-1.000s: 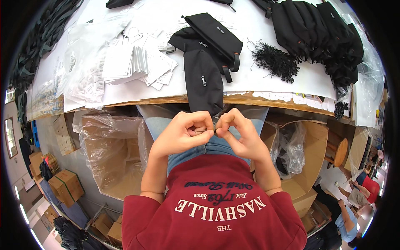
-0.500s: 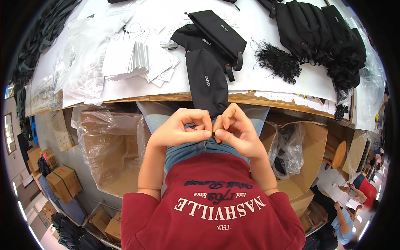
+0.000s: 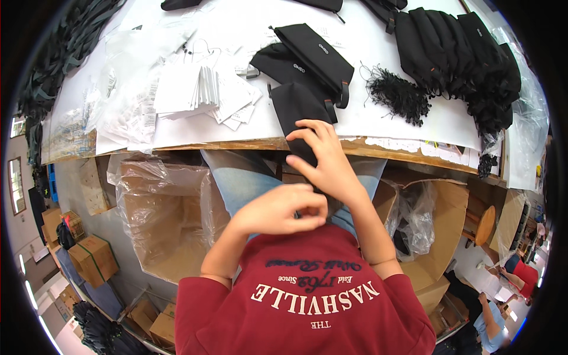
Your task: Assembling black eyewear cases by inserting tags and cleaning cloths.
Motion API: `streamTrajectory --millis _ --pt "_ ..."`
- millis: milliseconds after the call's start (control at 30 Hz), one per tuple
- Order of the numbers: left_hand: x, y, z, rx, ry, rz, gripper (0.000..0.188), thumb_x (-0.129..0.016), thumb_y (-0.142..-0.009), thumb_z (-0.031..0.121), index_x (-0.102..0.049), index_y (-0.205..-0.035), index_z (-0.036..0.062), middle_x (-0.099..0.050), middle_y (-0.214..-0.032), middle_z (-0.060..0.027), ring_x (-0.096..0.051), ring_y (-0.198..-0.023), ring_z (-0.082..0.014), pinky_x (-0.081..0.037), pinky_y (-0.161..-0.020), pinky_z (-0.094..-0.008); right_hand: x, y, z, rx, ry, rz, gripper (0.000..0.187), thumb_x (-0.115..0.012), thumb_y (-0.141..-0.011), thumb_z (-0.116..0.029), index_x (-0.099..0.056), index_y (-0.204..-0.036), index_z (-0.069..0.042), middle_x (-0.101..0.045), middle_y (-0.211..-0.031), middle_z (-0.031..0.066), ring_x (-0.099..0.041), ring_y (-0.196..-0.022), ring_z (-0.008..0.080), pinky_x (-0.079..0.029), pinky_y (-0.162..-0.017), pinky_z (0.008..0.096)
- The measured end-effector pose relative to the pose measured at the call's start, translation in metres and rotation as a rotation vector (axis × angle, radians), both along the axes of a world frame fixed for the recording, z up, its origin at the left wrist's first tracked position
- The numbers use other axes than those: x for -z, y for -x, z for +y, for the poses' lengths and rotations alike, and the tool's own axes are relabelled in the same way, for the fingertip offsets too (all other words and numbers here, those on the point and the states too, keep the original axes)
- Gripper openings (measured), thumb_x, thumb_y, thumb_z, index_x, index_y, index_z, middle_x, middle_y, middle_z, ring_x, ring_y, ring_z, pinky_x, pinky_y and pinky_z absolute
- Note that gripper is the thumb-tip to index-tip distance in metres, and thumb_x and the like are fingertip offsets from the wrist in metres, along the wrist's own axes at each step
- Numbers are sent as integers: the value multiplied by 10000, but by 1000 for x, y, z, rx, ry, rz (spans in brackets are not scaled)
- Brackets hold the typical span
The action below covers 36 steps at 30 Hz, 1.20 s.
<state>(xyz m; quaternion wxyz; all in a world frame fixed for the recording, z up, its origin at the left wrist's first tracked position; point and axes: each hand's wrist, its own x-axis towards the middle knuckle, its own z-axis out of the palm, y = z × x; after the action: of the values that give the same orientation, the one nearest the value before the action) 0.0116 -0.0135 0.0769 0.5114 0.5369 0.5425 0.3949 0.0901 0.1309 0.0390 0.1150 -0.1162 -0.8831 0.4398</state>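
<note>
The near pouch [image 3: 293, 106], black and soft, lies on the table [image 3: 367, 121] at the front edge; its lower end extends toward the lap and is partly hidden by the right hand. Clock directions below are taken from this pouch.

The right hand [image 3: 325, 158], at 5 o'clock, is open over the pouch: fingers spread and slightly bent, thumb apart. A firm grip cannot be confirmed.

The left hand [image 3: 281, 210], at 6 o'clock, is loosely curled above the lap. Whether it holds anything cannot be determined.

Change: half a second ago, both hands met fingertip to fingertip; now they are separated. This suggests the paired fingertip work is interrupted or complete, with handling passed to the right hand.

Surroundings: two further pouches [image 3: 319, 56], 12 to 1 o'clock; white cards [image 3: 183, 89], 9 o'clock; black cords [image 3: 399, 97], 3 o'clock; a cardboard box [image 3: 447, 216], 4 o'clock.
</note>
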Motion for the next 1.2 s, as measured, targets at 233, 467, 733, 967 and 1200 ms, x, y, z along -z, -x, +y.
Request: streamTrajectory --millis 233,467,733,967,1200 --pt "9 -7 -4 -65 -35 -109 89 -637 -854 116 -604 -842 34 -581 -834 -59 -546 -794 -168 -461 -722 -293 10 -11 -8 253 -180 -89 376 -711 -703 -113 -559 -1045 -78 -516 -1223 114 -469 -1177 305 -365 -987 418" --pt "3 18 2 -547 -215 366 339 -709 -745 129 -604 -1062 73 -567 -1170 -74 -468 -1128 -258 -337 -966 -369 -28 -36 -4 305 226 30 118 -621 -828 -63 -597 -927 -4 -643 -840 131 -651 -770 261 -498 -684 315" --pt "20 26 -5 -486 -330 982 340 -741 -591 136 -669 -917 201 -577 -973 57 -476 -916 -200 -331 -849 -365 -46 -46 -3 183 302 25 116 -627 -831 -64 -607 -928 -4 -651 -783 115 -659 -694 209 -499 -623 284" --pt "25 21 -16 -464 -400 934 323 -746 -560 143 -692 -868 224 -585 -867 88 -474 -796 -173 -338 -785 -335 -48 -50 0 89 455 -41 123 -626 -818 -38 -604 -926 18 -650 -778 106 -649 -698 176 -495 -646 266" --pt "27 14 -22 -517 -436 928 300 -736 -543 116 -698 -831 189 -617 -837 89 -472 -756 -154 -321 -756 -312 -47 -49 -4 60 465 -45 138 -631 -799 -14 -615 -931 24 -651 -794 98 -642 -706 171 -492 -659 257"
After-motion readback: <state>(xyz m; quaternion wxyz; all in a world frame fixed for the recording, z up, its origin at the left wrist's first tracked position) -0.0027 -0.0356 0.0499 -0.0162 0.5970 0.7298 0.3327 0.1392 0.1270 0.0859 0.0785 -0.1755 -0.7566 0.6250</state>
